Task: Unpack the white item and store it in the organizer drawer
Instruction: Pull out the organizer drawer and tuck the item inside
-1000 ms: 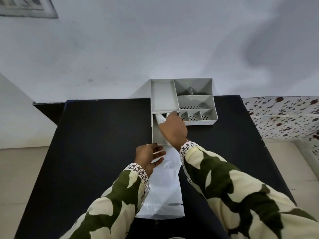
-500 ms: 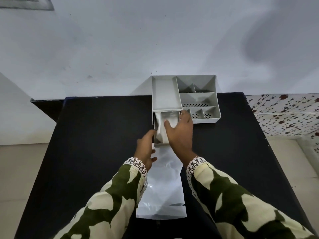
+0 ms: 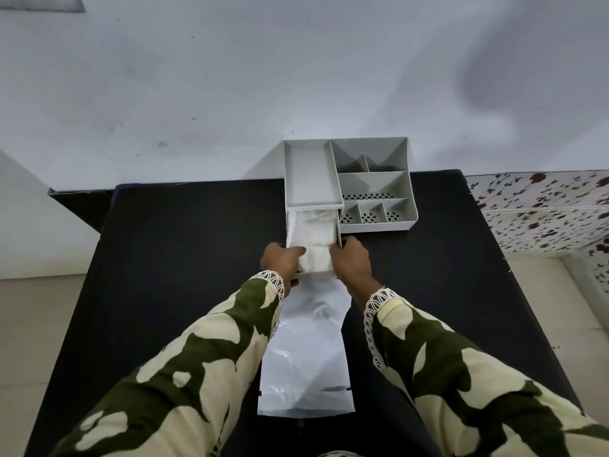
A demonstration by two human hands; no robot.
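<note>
A grey organizer (image 3: 375, 186) with several compartments stands at the far edge of the black table (image 3: 184, 258). Its drawer (image 3: 314, 274) is pulled out toward me. The white item (image 3: 314, 242), soft and folded, lies inside the drawer. My left hand (image 3: 283, 262) rests on the drawer's left side with the thumb touching the white item. My right hand (image 3: 351, 262) is at the drawer's right side, fingers on the item and the drawer wall. The empty white plastic bag (image 3: 306, 351) lies flat on the table between my forearms.
A pale wall rises right behind the organizer. A speckled tiled ledge (image 3: 540, 209) runs to the right of the table. Beige floor shows on both sides of the table.
My right hand laid the white item into the drawer and drew back to the drawer's right side. My left hand left the bag and came up to the drawer's left side.
</note>
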